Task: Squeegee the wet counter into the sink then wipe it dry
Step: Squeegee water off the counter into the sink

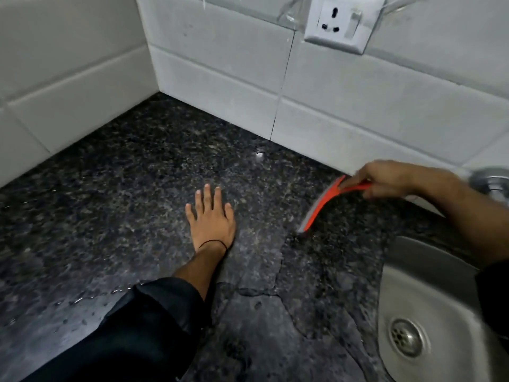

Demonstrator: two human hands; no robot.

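A dark speckled granite counter (132,188) fills the view, with a film of water and droplets on it. My left hand (212,219) lies flat on it, palm down, fingers apart, holding nothing. My right hand (385,179) grips the handle of an orange squeegee (321,205), whose grey blade edge touches the counter just left of the steel sink (407,274). The squeegee is blurred. A darker patch of counter lies between the blade and the sink rim.
White tiled walls (220,78) meet in a corner at the back left. A wall socket with a switch (344,23) sits above the counter. A chrome tap base (493,183) stands at the right edge. The sink drain (406,337) is at lower right.
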